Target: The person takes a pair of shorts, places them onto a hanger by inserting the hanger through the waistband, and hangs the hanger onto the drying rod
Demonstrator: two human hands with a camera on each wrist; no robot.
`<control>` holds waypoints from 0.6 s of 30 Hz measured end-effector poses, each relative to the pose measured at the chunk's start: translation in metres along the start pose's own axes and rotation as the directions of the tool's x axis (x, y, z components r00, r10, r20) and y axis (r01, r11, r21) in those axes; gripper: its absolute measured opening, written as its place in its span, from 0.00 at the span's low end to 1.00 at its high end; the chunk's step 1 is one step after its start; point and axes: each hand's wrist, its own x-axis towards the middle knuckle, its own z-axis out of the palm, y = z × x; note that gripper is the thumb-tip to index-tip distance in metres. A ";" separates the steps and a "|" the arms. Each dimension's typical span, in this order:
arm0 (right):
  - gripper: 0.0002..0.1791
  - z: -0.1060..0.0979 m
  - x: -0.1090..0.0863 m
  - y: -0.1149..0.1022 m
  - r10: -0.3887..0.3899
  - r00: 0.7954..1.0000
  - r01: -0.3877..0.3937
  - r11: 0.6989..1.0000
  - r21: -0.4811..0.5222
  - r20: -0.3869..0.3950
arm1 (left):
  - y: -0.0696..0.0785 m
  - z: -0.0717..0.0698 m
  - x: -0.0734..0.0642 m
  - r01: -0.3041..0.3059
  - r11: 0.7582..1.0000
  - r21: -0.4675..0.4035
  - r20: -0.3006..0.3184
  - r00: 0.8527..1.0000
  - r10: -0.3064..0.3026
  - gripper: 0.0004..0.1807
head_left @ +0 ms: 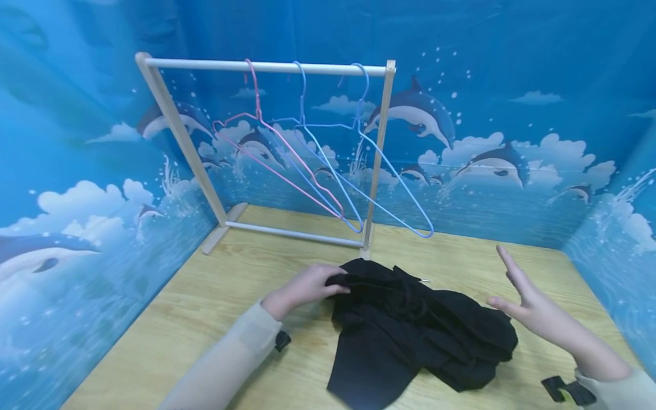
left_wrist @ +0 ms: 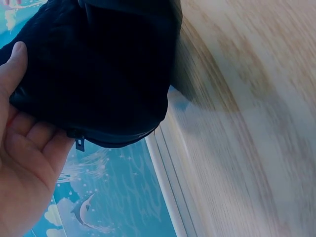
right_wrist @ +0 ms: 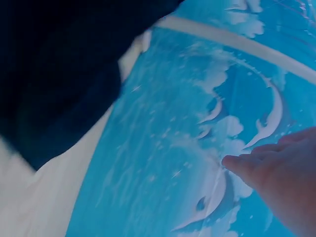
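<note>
A black garment lies crumpled on the table, with cord-like folds near its middle. My left hand pinches its upper left edge, thumb on one side and fingers on the other. In the left wrist view a zipper pull hangs from the hem of the black cloth, just past the fingers of the left hand. To the right of the garment, my right hand is raised with fingers extended and holds nothing. The right wrist view shows the right hand apart from the dark cloth.
Behind the garment stands a rack with a white top rail and wooden posts. A pink hanger and two blue hangers, one at the right, hang from it. Dolphin-print backdrops enclose the wooden table.
</note>
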 end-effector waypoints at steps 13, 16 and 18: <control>0.46 -0.003 0.040 -0.055 -0.137 0.990 0.131 0.984 0.119 0.041 | 0.001 0.000 0.000 0.000 1.000 -0.009 -0.001 1.000 0.000 0.13; 0.46 -0.004 0.049 -0.068 -0.118 0.991 0.111 0.988 0.103 0.065 | 0.001 0.000 0.000 0.000 1.000 -0.006 0.002 1.000 0.000 0.13; 0.47 -0.005 0.054 -0.076 -0.090 0.993 0.084 0.993 0.079 0.078 | 0.001 0.000 0.000 -0.001 1.000 -0.005 0.003 1.000 0.001 0.13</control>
